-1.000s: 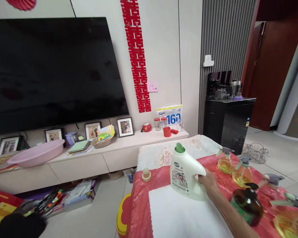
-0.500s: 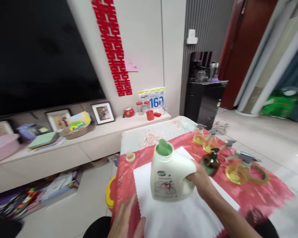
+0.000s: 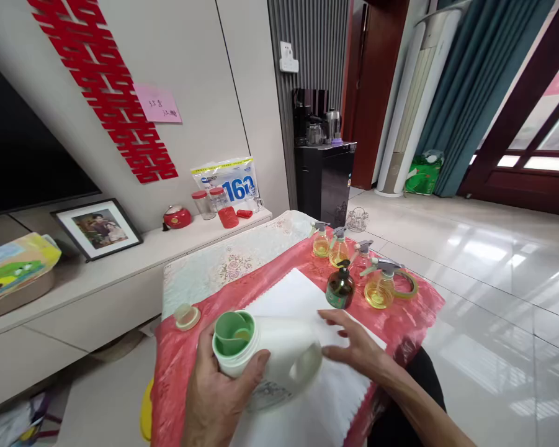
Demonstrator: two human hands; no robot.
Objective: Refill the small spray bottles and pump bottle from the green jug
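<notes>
A white detergent bottle [image 3: 283, 335] with a green pouring spout [image 3: 234, 329] is tipped toward its side over a white cloth with zigzag edges [image 3: 291, 292]. My left hand [image 3: 221, 385] grips it around the neck, thumb on top of the shoulder. Close to the bottle's handle is my right hand [image 3: 353, 344], its fingers apart and nothing held between them; whether the thumb touches the bottle I cannot tell. The bottle's cap [image 3: 187, 316] sits on the red plastic sheet [image 3: 205, 310] to the left. A dark pump bottle [image 3: 340, 287] stands beyond my right hand.
Several spray bottles with yellow liquid, one a clear spray bottle [image 3: 380, 288], stand on the right of the table. A roll of tape [image 3: 407, 285] lies beside it. Behind is a cabinet [image 3: 97, 279] with a picture frame [image 3: 97, 228] and jars with red lids [image 3: 203, 205].
The bottle has gone from upright to tipped. My left hand has come up and taken its neck, while my right hand has let go of the handle. The view has turned right.
</notes>
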